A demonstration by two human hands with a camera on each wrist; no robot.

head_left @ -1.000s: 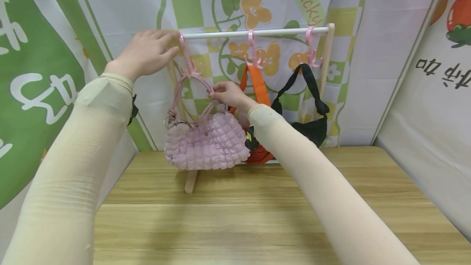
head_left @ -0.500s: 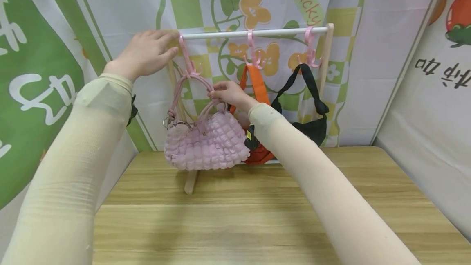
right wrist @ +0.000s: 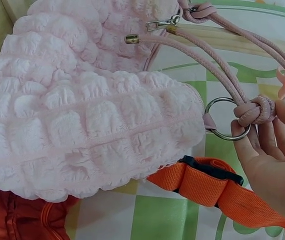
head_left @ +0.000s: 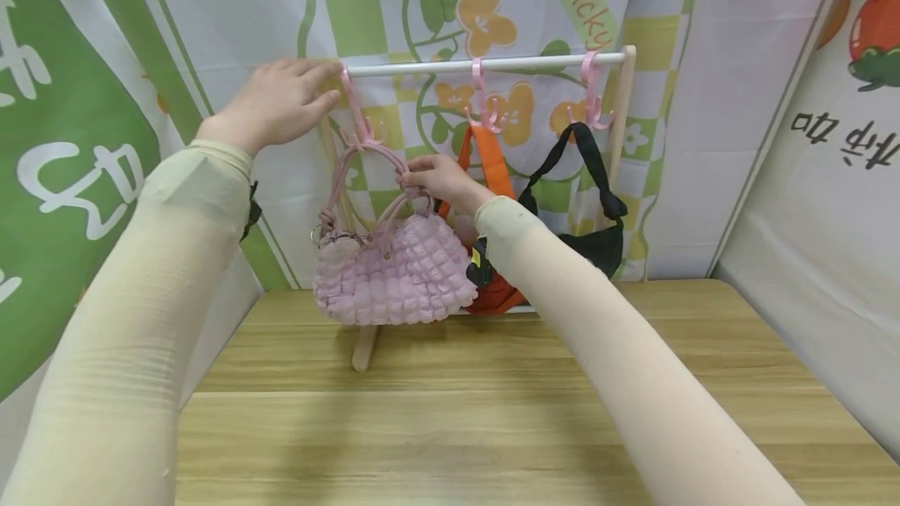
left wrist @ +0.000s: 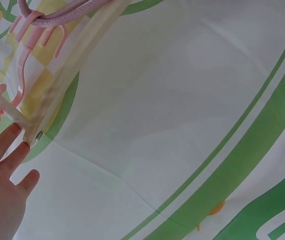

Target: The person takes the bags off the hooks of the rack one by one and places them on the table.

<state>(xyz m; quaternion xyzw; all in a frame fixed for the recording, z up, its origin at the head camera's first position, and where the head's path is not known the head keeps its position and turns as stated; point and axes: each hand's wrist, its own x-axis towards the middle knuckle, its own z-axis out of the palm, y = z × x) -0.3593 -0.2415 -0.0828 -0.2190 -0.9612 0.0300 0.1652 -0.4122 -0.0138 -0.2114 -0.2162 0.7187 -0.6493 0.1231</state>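
Note:
A pink puffy handbag (head_left: 394, 279) hangs by its cord handle from the left pink hook (head_left: 356, 109) on the rack. My right hand (head_left: 444, 178) pinches that handle near its right end. Close up in the right wrist view, thumb and fingers (right wrist: 277, 170) are at the handle's knot (right wrist: 255, 111), beside a metal ring; the loose cord ends lie toward the bag. At the rack's top left corner, my left hand (head_left: 281, 102) rests with fingers extended. The left wrist view has its fingertips at the join of white bar (left wrist: 12, 113) and wooden post (left wrist: 52, 107).
An orange strap (head_left: 492, 158) hangs from the middle hook, its red bag partly hidden behind my right arm. On the right hook hangs a black bag (head_left: 598, 248). The rack stands on a wooden table (head_left: 436, 428), with printed curtains (head_left: 759, 115) around it.

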